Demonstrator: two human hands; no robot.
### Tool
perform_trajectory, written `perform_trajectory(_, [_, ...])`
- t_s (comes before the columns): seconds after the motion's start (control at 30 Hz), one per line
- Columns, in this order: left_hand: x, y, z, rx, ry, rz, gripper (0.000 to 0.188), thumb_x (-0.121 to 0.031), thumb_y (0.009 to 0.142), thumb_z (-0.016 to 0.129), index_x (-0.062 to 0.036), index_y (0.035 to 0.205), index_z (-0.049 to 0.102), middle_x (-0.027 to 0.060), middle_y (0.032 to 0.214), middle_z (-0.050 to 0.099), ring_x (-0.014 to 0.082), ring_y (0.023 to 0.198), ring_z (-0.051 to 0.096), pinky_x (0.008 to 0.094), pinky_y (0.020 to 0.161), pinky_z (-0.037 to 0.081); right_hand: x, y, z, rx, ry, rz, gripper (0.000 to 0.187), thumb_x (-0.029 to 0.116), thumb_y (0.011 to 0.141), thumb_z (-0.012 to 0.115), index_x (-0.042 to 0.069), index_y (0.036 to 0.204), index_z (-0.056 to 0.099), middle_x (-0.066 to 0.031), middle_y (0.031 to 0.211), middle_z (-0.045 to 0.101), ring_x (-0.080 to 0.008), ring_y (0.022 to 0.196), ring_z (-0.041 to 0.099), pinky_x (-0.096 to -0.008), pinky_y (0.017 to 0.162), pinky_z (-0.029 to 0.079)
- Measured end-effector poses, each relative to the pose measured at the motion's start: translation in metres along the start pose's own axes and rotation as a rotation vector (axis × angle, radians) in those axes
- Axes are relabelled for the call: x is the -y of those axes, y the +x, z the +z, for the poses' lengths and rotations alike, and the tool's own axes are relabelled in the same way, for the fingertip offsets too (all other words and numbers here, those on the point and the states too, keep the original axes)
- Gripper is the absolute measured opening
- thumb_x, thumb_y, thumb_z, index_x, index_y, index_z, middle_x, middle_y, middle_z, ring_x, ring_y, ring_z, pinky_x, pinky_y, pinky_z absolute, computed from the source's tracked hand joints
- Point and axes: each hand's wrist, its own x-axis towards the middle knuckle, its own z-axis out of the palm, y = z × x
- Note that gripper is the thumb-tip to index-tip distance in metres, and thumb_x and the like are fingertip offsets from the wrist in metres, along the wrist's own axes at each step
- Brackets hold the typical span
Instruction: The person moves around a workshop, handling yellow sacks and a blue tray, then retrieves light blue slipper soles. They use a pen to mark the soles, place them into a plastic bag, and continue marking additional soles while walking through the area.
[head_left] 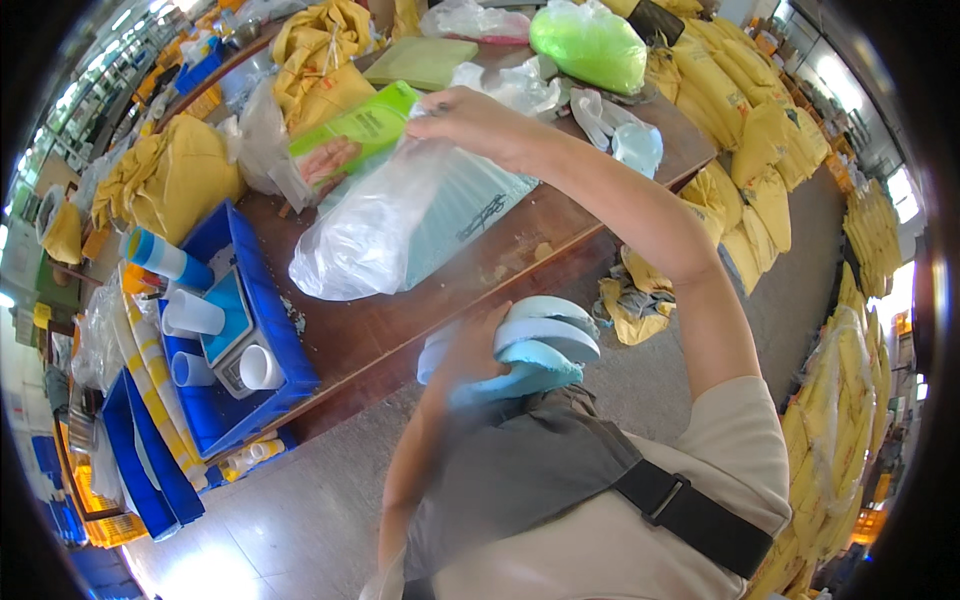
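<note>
Close to my body, my left hand point(480, 350) is wrapped round several pale blue rounded pieces point(550, 335), thick and curved, stacked together. I cannot make out what kind of thing they are. Across the table my right hand point(455, 122) is closed on the upper edge of a clear plastic bag point(350, 250). The bag lies on the brown table point(370, 335), with something flat and pale blue showing through its right part. Behind it, a green printed package point(370, 130) with a picture of hands on it partly sticks out.
A blue tray point(290, 350) at the left holds white cups point(262, 368) and a small scale. Yellow sacks point(170, 180) stand behind it, with more piled along the right. A green-filled bag point(590, 45) and crumpled clear plastic point(520, 85) lie at the table's far side.
</note>
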Motion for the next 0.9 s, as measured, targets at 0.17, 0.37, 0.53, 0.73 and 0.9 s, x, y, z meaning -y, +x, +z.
perform_trajectory(0.17, [-0.004,-0.014,-0.005,-0.059,-0.021,-0.029,0.105,-0.024,0.06,0.085,-0.0071,0.151,0.037,0.0271,0.143,0.048,0.0427,0.135,0.044,0.049,0.114,0.033,0.027,0.045,0.009,-0.037,0.037,-0.098,0.034,0.027,0.089,0.072,-0.002,0.108,0.07,-0.0087,0.102,0.071,-0.0161,0.093,0.065,-0.0311,0.083,0.05])
perform_trajectory(0.37, [-0.009,-0.012,-0.002,-0.069,-0.019,-0.063,0.104,-0.026,0.061,0.086,-0.005,0.151,0.038,0.0235,0.146,0.048,0.0397,0.136,0.044,0.0468,0.115,0.034,0.042,0.08,0.008,-0.146,0.005,-0.05,0.023,0.019,0.086,0.072,-0.002,0.097,0.071,-0.0084,0.09,0.069,-0.0162,0.081,0.065,-0.0309,0.071,0.052])
perform_trajectory(0.53, [-0.013,-0.01,-0.007,-0.088,0.011,0.003,0.105,-0.027,0.058,0.088,-0.0036,0.149,0.041,0.0223,0.144,0.05,0.0389,0.135,0.046,0.0449,0.114,0.036,0.059,0.111,0.012,-0.258,-0.057,-0.189,0.026,0.02,0.082,0.075,-0.006,0.086,0.071,-0.0109,0.079,0.067,-0.0193,0.068,0.063,-0.0354,0.06,0.052])
perform_trajectory(0.73, [-0.021,-0.011,-0.01,-0.038,-0.029,-0.072,0.108,-0.024,0.056,0.09,-0.0062,0.15,0.04,0.0211,0.145,0.049,0.0389,0.135,0.045,0.0453,0.114,0.036,0.08,0.13,0.015,-0.303,-0.156,-0.082,0.028,0.022,0.08,0.071,-0.005,0.088,0.073,-0.0158,0.084,0.07,-0.0251,0.071,0.067,-0.0379,0.06,0.054])
perform_trajectory(0.9, [-0.02,-0.009,-0.01,-0.007,-0.023,-0.08,0.112,-0.02,0.054,0.093,-0.0043,0.15,0.038,0.0196,0.148,0.046,0.0386,0.137,0.042,0.0471,0.116,0.032,0.08,0.135,0.011,-0.347,-0.089,-0.052,0.031,0.019,0.084,0.06,-0.007,0.093,0.073,-0.0204,0.093,0.073,-0.0303,0.074,0.072,-0.0417,0.059,0.058])
